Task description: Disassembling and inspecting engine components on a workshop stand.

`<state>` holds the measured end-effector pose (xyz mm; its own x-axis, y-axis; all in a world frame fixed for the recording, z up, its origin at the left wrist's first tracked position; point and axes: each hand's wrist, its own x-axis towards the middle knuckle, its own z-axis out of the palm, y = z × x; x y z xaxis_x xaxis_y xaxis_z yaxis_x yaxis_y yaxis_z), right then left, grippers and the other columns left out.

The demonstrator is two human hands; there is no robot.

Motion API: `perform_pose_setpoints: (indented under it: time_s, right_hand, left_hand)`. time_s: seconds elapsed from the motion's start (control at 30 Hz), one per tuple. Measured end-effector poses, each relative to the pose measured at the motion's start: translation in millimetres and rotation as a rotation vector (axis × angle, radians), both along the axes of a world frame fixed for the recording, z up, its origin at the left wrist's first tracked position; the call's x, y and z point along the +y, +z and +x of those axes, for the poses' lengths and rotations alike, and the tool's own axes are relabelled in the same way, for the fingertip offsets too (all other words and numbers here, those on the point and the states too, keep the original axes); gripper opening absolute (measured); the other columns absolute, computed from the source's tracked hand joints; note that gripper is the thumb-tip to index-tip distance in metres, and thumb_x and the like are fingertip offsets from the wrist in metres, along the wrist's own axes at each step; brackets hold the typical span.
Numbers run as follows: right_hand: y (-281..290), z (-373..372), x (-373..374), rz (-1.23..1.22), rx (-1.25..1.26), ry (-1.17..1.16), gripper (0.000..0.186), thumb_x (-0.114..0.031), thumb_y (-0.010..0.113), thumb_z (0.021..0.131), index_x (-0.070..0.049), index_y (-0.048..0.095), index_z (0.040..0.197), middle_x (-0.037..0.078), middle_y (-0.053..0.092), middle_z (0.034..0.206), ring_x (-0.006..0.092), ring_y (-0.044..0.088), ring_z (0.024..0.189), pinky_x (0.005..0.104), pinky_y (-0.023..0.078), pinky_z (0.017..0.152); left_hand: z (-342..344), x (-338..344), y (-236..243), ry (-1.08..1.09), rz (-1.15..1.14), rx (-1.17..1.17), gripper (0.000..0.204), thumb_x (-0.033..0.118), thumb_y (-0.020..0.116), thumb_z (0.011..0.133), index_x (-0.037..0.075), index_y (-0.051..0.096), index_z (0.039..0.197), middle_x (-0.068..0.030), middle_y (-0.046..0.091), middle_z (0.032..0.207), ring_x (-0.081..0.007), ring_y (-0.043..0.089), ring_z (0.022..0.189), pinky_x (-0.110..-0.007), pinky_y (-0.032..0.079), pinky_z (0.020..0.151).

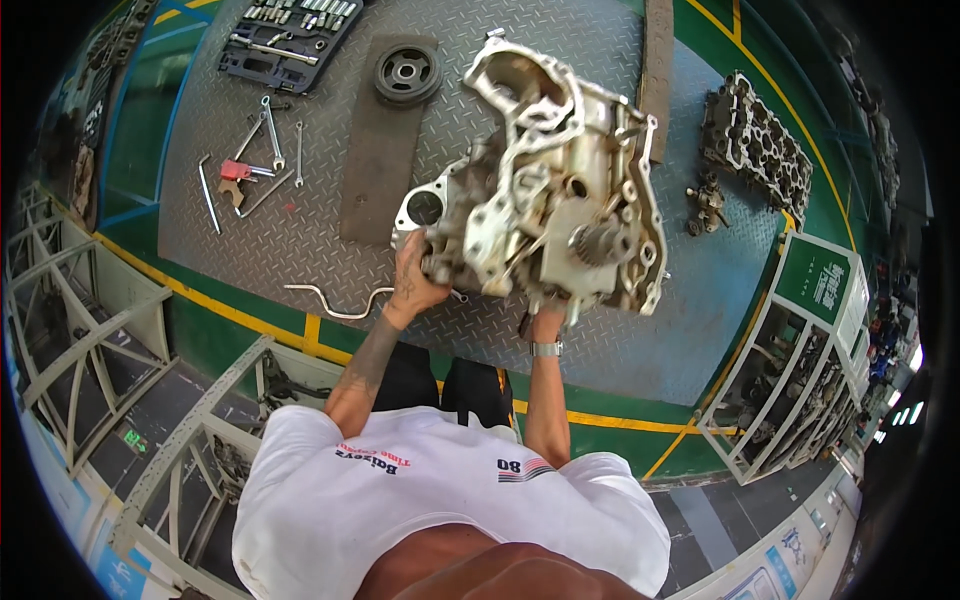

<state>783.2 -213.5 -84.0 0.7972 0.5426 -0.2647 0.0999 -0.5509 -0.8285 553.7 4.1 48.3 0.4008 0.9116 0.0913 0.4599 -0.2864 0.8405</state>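
A bulky metal engine block (pixel 598 150) stands in front of me over the tread-plate tabletop (pixel 330 265). Its near side shows a toothed shaft end, and a round flanged opening juts out at its left. My left hand (pixel 418 280) grips the block's lower left corner, the fingers partly hidden behind the casting. At the near lower edge, my right hand (pixel 545 320) has hold of the same block, its fingers mostly out of sight beneath it. The block looks tilted; whether its underside touches the table is hidden.
Left of the block lie a bent metal rod (pixel 340 312), several wrenches (pixel 272 135) and a red-handled tool (pixel 238 170). Farther back are a black pulley (pixel 408 72) on a brown mat (pixel 372 190) and a socket set (pixel 285 45). At right sits a cylinder head (pixel 765 140) near a small metal part (pixel 708 205).
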Motion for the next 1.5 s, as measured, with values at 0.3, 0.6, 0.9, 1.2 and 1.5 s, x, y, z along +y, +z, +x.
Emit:
perform_pose_setpoints:
  time_s: [0.3,0.6,0.9,1.2,1.5]
  right_hand:
    - [209.6,8.5,203.1,0.378,-0.271,-0.039,0.030,0.003,0.063,0.070,0.007,0.065,0.100,0.018,0.071,0.099,0.0288,0.067,0.095,0.0349,0.048,0.089]
    - [204.9,59.7,246.2,0.052,-0.520,0.244,0.029,-0.007,0.068,0.065,0.005,0.065,0.091,0.023,0.069,0.083,0.0421,0.066,0.081,0.0420,0.052,0.073]
    - [194.8,47.4,213.1,-0.077,-0.398,0.050,0.027,-0.014,0.062,0.065,0.008,0.065,0.080,0.026,0.067,0.074,0.0389,0.065,0.067,0.0450,0.051,0.068]
    - [190.2,41.8,206.4,-0.059,-0.415,0.033,0.021,-0.011,0.061,0.064,0.010,0.059,0.066,0.027,0.064,0.067,0.0402,0.065,0.063,0.0458,0.051,0.064]
    - [198.1,50.4,197.2,-0.238,-0.343,0.061,0.031,-0.014,0.070,0.066,0.011,0.052,0.064,0.026,0.059,0.061,0.0422,0.061,0.061,0.0464,0.048,0.064]
  left_hand:
    - [49.1,104.6,95.3,0.196,-0.068,0.101,0.034,0.019,0.074,0.065,-0.001,0.067,0.092,-0.0253,0.066,0.087,-0.0443,0.063,0.086,-0.045,0.051,0.075]
    - [61.3,130.1,103.3,0.274,-0.263,0.065,0.042,0.030,0.067,0.071,-0.010,0.066,0.081,-0.0346,0.064,0.088,-0.0438,0.067,0.087,-0.043,0.052,0.078]
    - [67.3,136.3,89.4,0.138,-0.236,0.289,0.040,0.035,0.065,0.066,-0.003,0.069,0.078,-0.0263,0.066,0.078,-0.0400,0.067,0.077,-0.045,0.052,0.068]
    - [72.4,128.4,91.8,0.176,-0.214,0.351,0.044,0.038,0.063,0.067,-0.006,0.067,0.076,-0.0265,0.067,0.079,-0.0414,0.067,0.075,-0.044,0.053,0.070]
    - [80.1,296.2,33.7,-0.058,0.134,0.427,0.037,0.037,0.051,0.094,0.004,0.068,0.101,-0.0185,0.067,0.104,-0.0378,0.061,0.103,-0.044,0.050,0.090]
